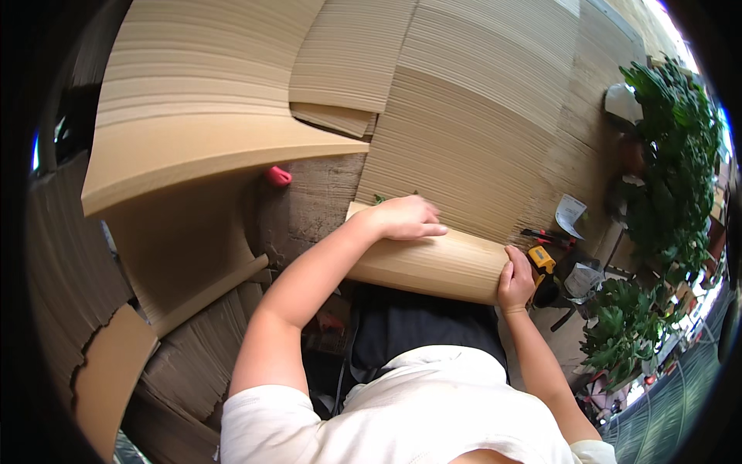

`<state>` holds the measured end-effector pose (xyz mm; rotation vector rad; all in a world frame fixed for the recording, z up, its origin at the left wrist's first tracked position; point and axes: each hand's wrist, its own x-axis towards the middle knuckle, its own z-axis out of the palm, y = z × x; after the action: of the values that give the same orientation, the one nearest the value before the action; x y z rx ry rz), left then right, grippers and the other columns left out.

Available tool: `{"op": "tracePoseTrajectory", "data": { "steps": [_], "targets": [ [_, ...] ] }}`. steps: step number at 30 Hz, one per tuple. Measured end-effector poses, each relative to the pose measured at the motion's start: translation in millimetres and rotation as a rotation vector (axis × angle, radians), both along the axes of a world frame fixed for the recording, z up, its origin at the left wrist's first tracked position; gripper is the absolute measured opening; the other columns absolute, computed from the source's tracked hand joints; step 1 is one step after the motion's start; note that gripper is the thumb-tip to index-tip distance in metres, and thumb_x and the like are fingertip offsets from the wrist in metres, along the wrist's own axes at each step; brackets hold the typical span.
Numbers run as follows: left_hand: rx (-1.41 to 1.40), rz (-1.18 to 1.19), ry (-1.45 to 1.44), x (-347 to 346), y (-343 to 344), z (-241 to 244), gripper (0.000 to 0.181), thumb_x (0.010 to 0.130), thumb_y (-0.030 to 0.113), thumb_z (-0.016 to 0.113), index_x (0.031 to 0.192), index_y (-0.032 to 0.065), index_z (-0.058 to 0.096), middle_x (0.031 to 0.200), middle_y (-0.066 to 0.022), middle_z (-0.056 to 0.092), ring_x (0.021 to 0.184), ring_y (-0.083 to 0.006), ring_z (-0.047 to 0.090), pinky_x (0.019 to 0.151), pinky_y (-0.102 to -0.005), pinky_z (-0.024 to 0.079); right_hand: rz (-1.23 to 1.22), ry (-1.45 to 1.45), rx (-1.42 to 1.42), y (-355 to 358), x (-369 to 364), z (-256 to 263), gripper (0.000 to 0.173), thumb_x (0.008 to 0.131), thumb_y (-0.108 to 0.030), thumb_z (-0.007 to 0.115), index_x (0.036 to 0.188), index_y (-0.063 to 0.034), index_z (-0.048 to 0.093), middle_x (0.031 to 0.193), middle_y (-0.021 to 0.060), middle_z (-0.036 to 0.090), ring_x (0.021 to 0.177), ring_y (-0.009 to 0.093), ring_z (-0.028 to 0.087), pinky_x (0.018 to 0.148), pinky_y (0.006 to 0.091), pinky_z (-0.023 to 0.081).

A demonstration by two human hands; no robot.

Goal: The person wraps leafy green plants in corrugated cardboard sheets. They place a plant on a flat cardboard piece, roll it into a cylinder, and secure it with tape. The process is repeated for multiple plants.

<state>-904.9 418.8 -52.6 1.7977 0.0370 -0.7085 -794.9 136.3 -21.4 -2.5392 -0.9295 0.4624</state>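
Note:
A curved piece of corrugated cardboard (440, 264), like a partly rolled sheet, lies across the front of the work surface, just before my lap. My left hand (408, 217) rests over its upper side, palm down, with the fingers slightly blurred. At the right end, my right hand (517, 281) grips the edge of the piece, thumb on the near face and fingers curled around it. Small green leaf tips (379, 199) show behind the piece near my left wrist; whatever they belong to is hidden. Beyond it lies a flat sheet of ribbed cardboard (458, 145).
A large bent cardboard sheet (214, 139) juts out at left, near a pink-red object (278, 176). To the right are a box cutter (548, 236), a yellow tool (541, 259), a printed paper label (571, 214) and leafy green bunches (666, 168).

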Motion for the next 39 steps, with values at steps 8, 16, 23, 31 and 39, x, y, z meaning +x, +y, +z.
{"op": "tracePoseTrajectory", "data": {
  "steps": [8, 16, 23, 31, 39],
  "targets": [
    [0.021, -0.150, 0.533, 1, 1, -16, 0.066, 0.086, 0.061, 0.036, 0.120, 0.0079, 0.056, 0.121, -0.0166, 0.055, 0.114, -0.0324, 0.049, 0.098, -0.0382, 0.037, -0.013, -0.049, 0.011, -1, 1, -4, 0.026, 0.077, -0.012, 0.051, 0.099, -0.0057, 0.062, 0.101, 0.0119, 0.063, 0.098, 0.028, 0.059, 0.083, 0.0352, 0.048],
    [0.449, -0.173, 0.212, 17, -20, 23, 0.087, 0.071, 0.070, 0.050, 0.133, 0.0092, 0.040, 0.125, -0.0194, 0.048, 0.118, -0.0356, 0.043, 0.101, -0.0494, 0.031, -0.161, 0.128, -0.144, 9, 25, -9, 0.021, 0.080, -0.022, 0.052, 0.095, -0.0133, 0.064, 0.097, 0.0062, 0.064, 0.088, 0.026, 0.061, 0.075, 0.0374, 0.049],
    [0.755, -0.244, -0.127, 31, -85, 54, 0.115, 0.049, 0.059, 0.076, 0.138, 0.0056, 0.027, 0.130, -0.0230, 0.039, 0.120, -0.0402, 0.038, 0.100, -0.0527, 0.029, -0.213, 0.279, -0.329, 28, 49, -13, 0.029, 0.082, -0.031, 0.047, 0.091, -0.0111, 0.067, 0.092, 0.0102, 0.065, 0.088, 0.029, 0.061, 0.074, 0.0403, 0.048],
    [0.479, -0.306, 0.033, 79, -61, 20, 0.112, 0.044, 0.051, 0.080, 0.136, 0.0092, 0.032, 0.119, -0.0159, 0.050, 0.108, -0.0324, 0.051, 0.089, -0.0425, 0.043, -0.209, 0.431, -0.561, 60, 80, -15, 0.040, 0.078, -0.037, 0.046, 0.087, -0.0056, 0.069, 0.087, 0.0181, 0.065, 0.084, 0.033, 0.062, 0.076, 0.0423, 0.049],
    [0.388, -0.362, 0.148, 105, -56, 10, 0.112, 0.041, 0.048, 0.081, 0.137, 0.0185, 0.030, 0.118, -0.0168, 0.054, 0.106, -0.0329, 0.054, 0.088, -0.0412, 0.045, -0.526, 0.425, -0.291, 50, 93, -29, 0.039, 0.073, -0.037, 0.056, 0.089, -0.0018, 0.064, 0.093, 0.0167, 0.063, 0.089, 0.031, 0.060, 0.077, 0.0413, 0.047]
  ]
}}
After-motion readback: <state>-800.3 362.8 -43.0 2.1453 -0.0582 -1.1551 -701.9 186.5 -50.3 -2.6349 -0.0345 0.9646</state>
